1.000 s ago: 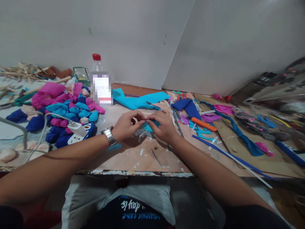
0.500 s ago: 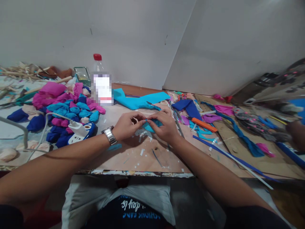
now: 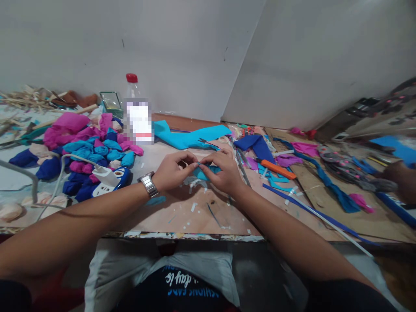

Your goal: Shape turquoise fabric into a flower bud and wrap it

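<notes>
left grip, right grip pinched, close together; forearms slant inward

"What did the turquoise piece look like?"
"It was small and bunched, partly hidden by the fingers that pinched it."
"Where?"
"Over the worktop, between its front and back edges."

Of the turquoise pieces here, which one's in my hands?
The small piece held at the fingertips of your left hand and right hand; the long strip, bundles and scraps lie on the table, unheld.
</notes>
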The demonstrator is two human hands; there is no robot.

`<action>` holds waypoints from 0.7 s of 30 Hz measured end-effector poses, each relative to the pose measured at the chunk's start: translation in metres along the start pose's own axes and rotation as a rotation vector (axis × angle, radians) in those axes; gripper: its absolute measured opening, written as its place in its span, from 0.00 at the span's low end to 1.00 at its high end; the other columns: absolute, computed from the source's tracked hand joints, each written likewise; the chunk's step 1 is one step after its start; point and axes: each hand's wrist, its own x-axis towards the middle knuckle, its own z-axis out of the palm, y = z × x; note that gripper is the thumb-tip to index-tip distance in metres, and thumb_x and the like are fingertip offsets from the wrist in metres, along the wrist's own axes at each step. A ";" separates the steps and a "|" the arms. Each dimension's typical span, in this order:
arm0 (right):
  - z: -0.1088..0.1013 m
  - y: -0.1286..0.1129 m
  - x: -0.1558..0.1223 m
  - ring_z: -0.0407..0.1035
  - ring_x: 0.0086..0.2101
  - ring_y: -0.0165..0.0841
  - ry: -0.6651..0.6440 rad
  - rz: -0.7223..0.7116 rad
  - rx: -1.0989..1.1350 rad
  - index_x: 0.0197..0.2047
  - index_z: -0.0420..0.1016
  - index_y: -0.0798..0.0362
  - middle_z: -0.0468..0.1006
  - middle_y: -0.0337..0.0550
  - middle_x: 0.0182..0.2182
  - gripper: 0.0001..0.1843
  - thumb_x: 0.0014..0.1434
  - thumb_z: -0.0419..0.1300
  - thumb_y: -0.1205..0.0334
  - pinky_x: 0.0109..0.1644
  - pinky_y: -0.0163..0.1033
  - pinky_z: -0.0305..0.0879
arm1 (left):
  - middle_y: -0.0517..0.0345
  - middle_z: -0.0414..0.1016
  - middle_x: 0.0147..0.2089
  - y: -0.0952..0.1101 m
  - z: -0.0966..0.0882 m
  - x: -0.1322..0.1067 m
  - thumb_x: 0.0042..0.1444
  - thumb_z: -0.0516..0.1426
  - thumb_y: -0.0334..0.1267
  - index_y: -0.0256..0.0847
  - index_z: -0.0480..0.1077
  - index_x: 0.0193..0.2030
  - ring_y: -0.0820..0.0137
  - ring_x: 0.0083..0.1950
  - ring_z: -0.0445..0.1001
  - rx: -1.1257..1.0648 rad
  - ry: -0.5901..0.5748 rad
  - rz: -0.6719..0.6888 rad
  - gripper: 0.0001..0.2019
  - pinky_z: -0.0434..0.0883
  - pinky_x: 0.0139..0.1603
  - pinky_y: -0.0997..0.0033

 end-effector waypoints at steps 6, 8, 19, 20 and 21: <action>0.000 0.000 0.000 0.76 0.37 0.36 0.019 -0.005 0.015 0.37 0.76 0.49 0.84 0.39 0.35 0.06 0.65 0.63 0.58 0.56 0.50 0.54 | 0.57 0.81 0.37 0.001 -0.002 -0.001 0.64 0.59 0.42 0.39 0.77 0.40 0.72 0.35 0.73 0.083 0.000 0.047 0.09 0.69 0.37 0.72; 0.000 0.000 0.000 0.76 0.37 0.36 0.018 -0.004 0.024 0.36 0.75 0.49 0.84 0.39 0.34 0.06 0.65 0.63 0.58 0.55 0.50 0.54 | 0.57 0.81 0.37 0.000 -0.002 -0.001 0.65 0.59 0.42 0.39 0.77 0.40 0.72 0.36 0.74 0.084 0.000 0.063 0.09 0.69 0.37 0.72; 0.002 0.002 -0.002 0.75 0.36 0.37 0.037 -0.001 0.030 0.34 0.75 0.49 0.83 0.39 0.32 0.07 0.64 0.64 0.58 0.54 0.50 0.56 | 0.55 0.83 0.39 -0.001 -0.002 -0.001 0.63 0.61 0.41 0.39 0.80 0.41 0.70 0.37 0.76 0.076 0.011 0.056 0.09 0.70 0.38 0.71; 0.002 0.003 -0.002 0.75 0.36 0.37 0.037 0.008 0.026 0.34 0.75 0.49 0.83 0.39 0.32 0.07 0.64 0.64 0.58 0.54 0.50 0.56 | 0.55 0.83 0.39 -0.001 -0.002 -0.001 0.64 0.61 0.41 0.39 0.80 0.41 0.70 0.37 0.76 0.080 0.013 0.057 0.09 0.71 0.38 0.71; 0.002 0.003 -0.002 0.75 0.37 0.37 0.037 0.015 0.023 0.34 0.75 0.49 0.83 0.39 0.32 0.07 0.64 0.64 0.57 0.54 0.50 0.56 | 0.55 0.83 0.39 -0.002 -0.001 -0.001 0.64 0.60 0.41 0.40 0.80 0.41 0.70 0.37 0.77 0.083 0.013 0.059 0.09 0.71 0.38 0.71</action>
